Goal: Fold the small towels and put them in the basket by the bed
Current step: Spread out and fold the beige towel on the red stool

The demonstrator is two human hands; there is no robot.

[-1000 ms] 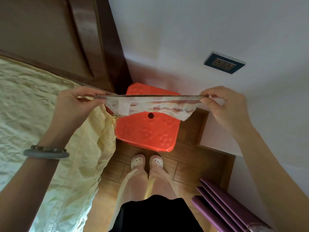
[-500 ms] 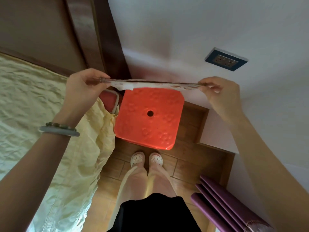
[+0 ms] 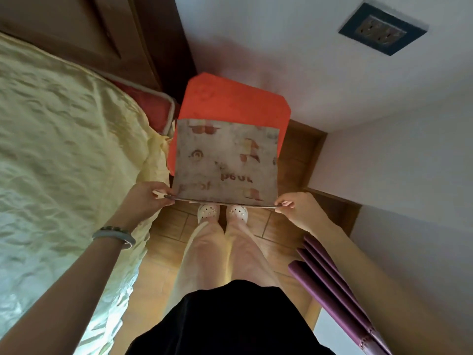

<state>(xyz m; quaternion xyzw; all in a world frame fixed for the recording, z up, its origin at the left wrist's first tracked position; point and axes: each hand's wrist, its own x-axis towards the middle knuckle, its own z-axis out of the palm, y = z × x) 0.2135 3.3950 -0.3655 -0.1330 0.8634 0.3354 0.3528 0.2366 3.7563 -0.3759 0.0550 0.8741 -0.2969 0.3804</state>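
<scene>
One small towel, pale with reddish prints and lettering, is seen in the centre of the frame, spread flat and held by its two lower corners. The lower left corner is pinched by the left hand and the lower right corner by the right hand, so both hands are narrowed on the cloth. The upper part of the towel is spread over the lower portion of one orange stool, whose upper part shows uncovered; whether cloth and seat touch cannot be told. One bracelet is worn on the left wrist. Two white perforated shoes are seen on the wooden floor, just below the held edge. One bed with a crumpled pale yellow cover fills the left of the frame, below one dark headboard at upper left. One red item with a pale rim is lodged between bed and stool; its nature cannot be told. One wall socket is set at upper right, and purple folded panels, at least three edges counted, are seen at lower right.
</scene>
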